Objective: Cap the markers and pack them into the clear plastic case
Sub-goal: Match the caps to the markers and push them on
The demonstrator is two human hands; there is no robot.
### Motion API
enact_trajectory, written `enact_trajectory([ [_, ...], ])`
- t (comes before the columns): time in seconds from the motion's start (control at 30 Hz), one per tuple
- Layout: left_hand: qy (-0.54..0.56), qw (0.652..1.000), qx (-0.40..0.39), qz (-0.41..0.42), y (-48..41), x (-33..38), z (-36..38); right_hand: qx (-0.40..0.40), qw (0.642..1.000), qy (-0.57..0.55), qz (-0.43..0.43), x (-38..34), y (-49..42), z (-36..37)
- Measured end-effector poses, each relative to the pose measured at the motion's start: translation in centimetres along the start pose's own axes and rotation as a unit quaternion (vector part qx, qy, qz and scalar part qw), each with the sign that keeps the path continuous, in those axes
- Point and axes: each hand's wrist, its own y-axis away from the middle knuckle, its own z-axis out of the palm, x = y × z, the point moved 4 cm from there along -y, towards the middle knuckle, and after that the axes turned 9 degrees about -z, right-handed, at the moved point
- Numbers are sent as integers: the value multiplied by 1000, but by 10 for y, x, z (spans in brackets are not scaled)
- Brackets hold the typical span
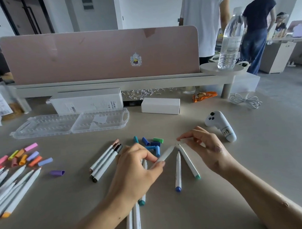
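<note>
Head view: the left hand (pixel 137 170) is gripping a white marker (pixel 164 155) between thumb and fingers. The marker's tip is pointing toward the right hand (pixel 203 146), which is pinching a small whitish cap (pixel 181 140) just beside that tip. Both hands are working in front of the clear plastic case (pixel 71 123), which is lying open and flat. Blue caps (pixel 152 145) are lying between the case and the hands, and pink and orange caps (pixel 25 156) are sitting in front of its left end.
</note>
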Motion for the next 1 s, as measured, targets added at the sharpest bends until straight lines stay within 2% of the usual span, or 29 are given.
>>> enact_trajectory([
  [0.33, -11, 999, -20, 30, 0, 2, -1, -59, 998, -17, -7, -4, 1, 10],
  [0.5, 18, 997, -1, 71, -5, 3, -7, -79, 982, -170, 8, -9, 3, 16],
  [0.77, 73, 993, -32, 90, -8, 4, -8, -11, 934, -356, 31, -17, 5, 21],
  [0.87, 107, 990, -42, 79, -9, 0, -9, -23, 923, -383, 44, -20, 6, 22],
  [1.0, 119, 988, -66, 75, -10, -5, -7, -47, 925, -375, 46, -19, 6, 25],
])
